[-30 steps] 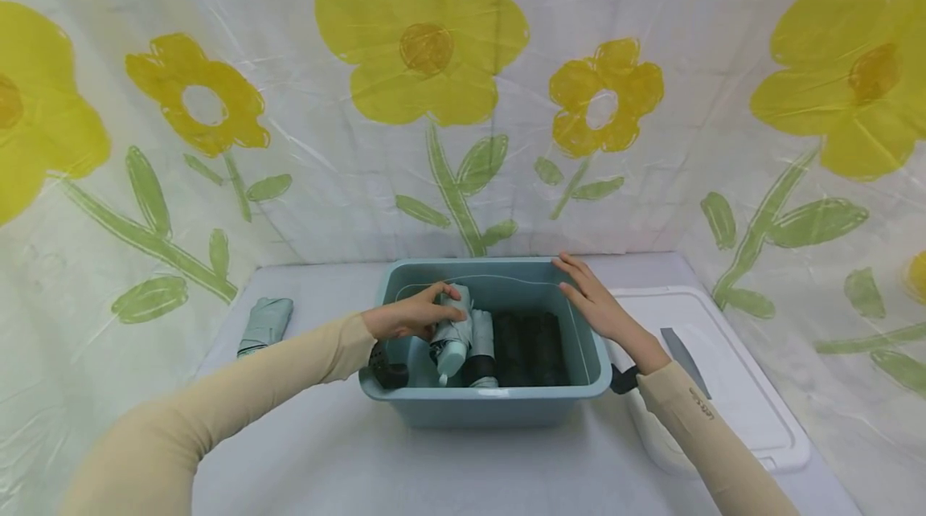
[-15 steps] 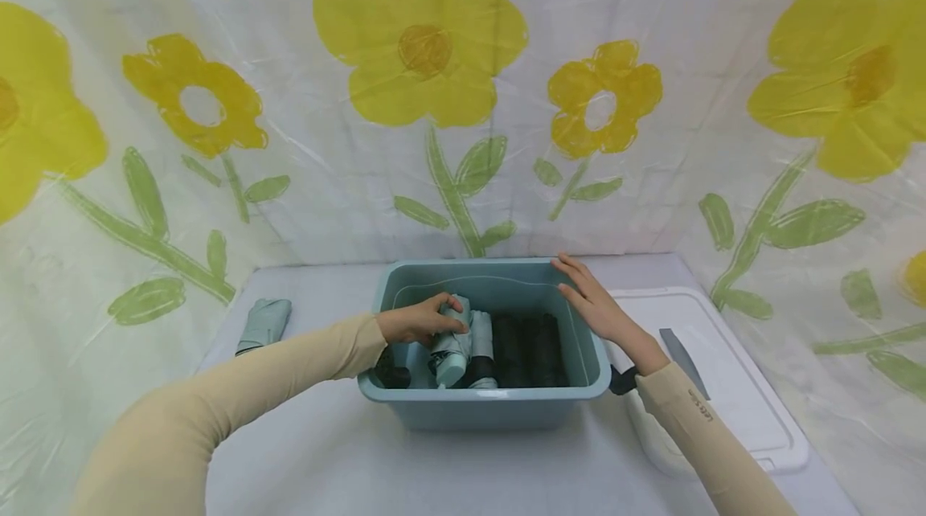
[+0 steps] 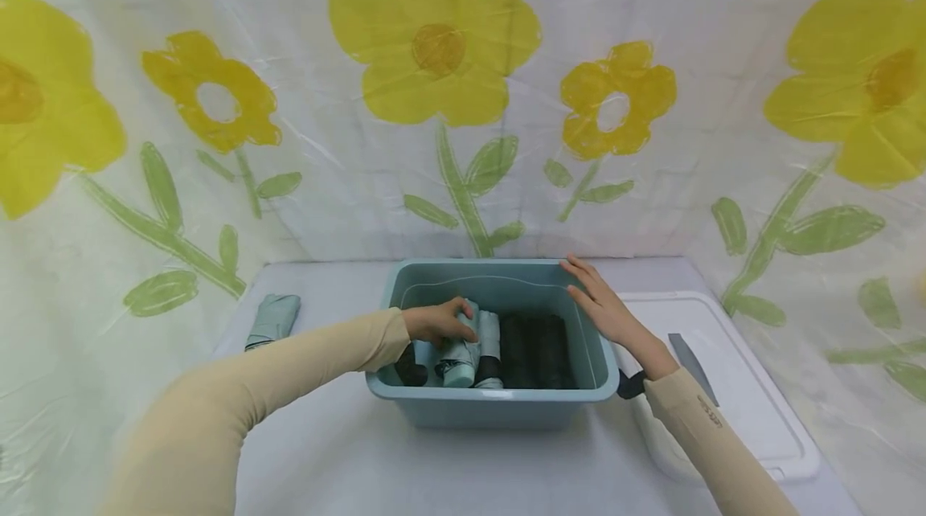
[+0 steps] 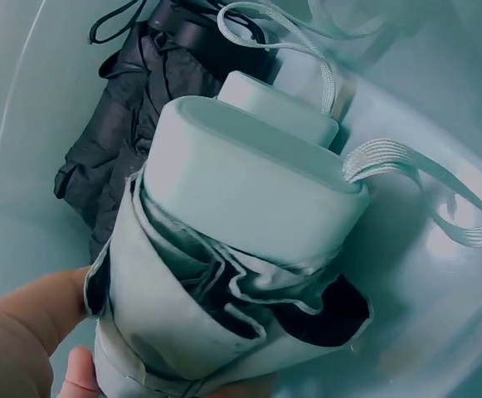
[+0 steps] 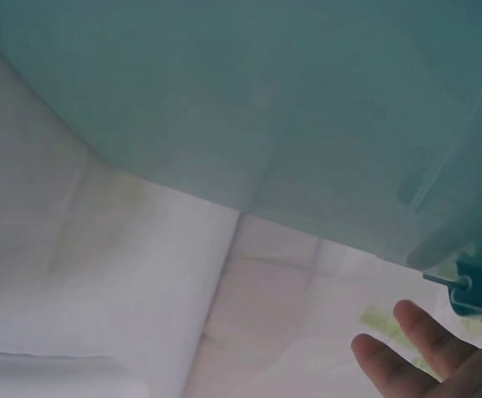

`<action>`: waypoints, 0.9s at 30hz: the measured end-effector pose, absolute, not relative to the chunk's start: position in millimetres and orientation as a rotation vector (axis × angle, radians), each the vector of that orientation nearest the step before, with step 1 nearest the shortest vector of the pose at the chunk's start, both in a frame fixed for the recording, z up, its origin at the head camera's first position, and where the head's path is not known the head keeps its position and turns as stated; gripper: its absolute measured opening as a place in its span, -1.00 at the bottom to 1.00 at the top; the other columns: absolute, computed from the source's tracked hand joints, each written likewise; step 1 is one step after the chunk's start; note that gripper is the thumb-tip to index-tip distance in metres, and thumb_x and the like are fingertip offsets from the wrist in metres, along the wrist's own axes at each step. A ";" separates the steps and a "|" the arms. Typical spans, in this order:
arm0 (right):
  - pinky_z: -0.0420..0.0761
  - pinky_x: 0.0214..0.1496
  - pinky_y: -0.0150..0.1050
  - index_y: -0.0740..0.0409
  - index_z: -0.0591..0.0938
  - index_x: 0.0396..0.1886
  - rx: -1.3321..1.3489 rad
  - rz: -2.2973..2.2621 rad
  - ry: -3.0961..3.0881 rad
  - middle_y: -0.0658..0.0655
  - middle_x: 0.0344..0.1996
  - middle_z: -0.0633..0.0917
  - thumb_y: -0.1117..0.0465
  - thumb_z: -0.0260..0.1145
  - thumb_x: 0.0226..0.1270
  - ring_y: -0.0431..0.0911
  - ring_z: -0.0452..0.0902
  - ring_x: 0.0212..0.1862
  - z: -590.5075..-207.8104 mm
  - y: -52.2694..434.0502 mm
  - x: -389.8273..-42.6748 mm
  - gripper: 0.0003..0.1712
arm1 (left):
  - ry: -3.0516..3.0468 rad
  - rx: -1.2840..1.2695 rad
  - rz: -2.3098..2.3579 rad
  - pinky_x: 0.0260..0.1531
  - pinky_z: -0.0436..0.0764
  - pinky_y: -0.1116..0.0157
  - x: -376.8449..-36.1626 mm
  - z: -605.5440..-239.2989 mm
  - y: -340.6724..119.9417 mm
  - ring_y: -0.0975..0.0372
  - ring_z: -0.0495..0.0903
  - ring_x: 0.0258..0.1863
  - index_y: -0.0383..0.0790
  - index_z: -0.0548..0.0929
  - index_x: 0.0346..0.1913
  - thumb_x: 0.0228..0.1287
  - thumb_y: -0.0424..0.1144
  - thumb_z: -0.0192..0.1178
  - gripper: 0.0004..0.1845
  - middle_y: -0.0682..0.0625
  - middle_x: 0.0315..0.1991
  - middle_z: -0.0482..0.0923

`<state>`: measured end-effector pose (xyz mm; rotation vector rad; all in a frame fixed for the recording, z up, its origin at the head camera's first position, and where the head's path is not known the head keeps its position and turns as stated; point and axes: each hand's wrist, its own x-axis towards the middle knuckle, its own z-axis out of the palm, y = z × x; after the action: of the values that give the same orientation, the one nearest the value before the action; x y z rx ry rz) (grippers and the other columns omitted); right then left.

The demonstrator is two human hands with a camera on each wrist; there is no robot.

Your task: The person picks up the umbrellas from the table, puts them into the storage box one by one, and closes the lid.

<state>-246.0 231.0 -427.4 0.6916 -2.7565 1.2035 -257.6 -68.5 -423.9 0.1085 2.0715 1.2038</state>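
Note:
A teal plastic bin (image 3: 499,407) stands in the middle of the table. My left hand (image 3: 437,321) reaches into it and grips a folded pale-green umbrella (image 3: 459,355) (image 4: 224,274), its flat handle end (image 4: 249,186) toward the near wall and its wrist strap (image 4: 423,191) loose. A second pale-green umbrella (image 3: 490,347) and black folded umbrellas (image 3: 535,349) (image 4: 141,108) lie beside it inside the bin. My right hand (image 3: 604,303) rests flat with straight fingers (image 5: 415,344) on the bin's right rim (image 5: 464,290).
Another folded pale-green umbrella (image 3: 272,321) lies on the table at the left. A white lid (image 3: 731,387) with a grey strip lies to the right of the bin. A flower-printed sheet (image 3: 448,98) hangs behind and on both sides.
My left hand has lowered the pale-green umbrella from a tilted position above the others down into the bin. The right hand has stayed on the rim.

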 end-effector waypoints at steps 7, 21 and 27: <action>0.02 0.30 0.29 0.22 0.12 0.42 0.696 1.208 -2.753 0.27 0.43 0.00 0.22 -0.09 0.49 0.22 -0.12 0.42 -427.5 231.3 -246.9 -0.45 | 2.136 0.067 1.109 -0.31 0.31 0.16 -255.8 -422.6 -63.1 0.07 0.22 -0.23 -0.26 0.20 -0.04 0.22 -0.38 0.17 -0.62 -0.17 -0.06 0.13; 0.01 0.30 0.28 0.21 0.14 0.41 0.683 1.214 -2.746 0.27 0.43 0.01 0.20 -0.08 0.49 0.21 -0.12 0.43 -427.8 233.3 -247.2 -0.45 | 2.182 -0.015 0.986 -0.29 0.57 -0.14 -285.6 -470.2 -63.4 -0.19 0.31 0.04 -0.14 0.20 0.00 0.13 -0.30 0.30 -0.49 -0.32 0.13 0.08; 0.02 0.31 0.27 0.22 0.14 0.41 0.692 1.221 -2.743 0.27 0.43 0.01 0.22 -0.08 0.49 0.20 -0.12 0.43 -428.2 232.4 -246.7 -0.45 | 2.212 -0.058 0.931 -0.11 0.55 -0.07 -251.3 -425.4 -55.5 -0.19 0.34 0.03 -0.26 0.18 0.06 0.26 -0.44 0.12 -0.59 -0.31 0.06 0.15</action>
<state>-246.7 232.4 -428.2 0.6923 -2.7430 1.2211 -251.3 -55.5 -425.4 -0.0581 2.2124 0.9306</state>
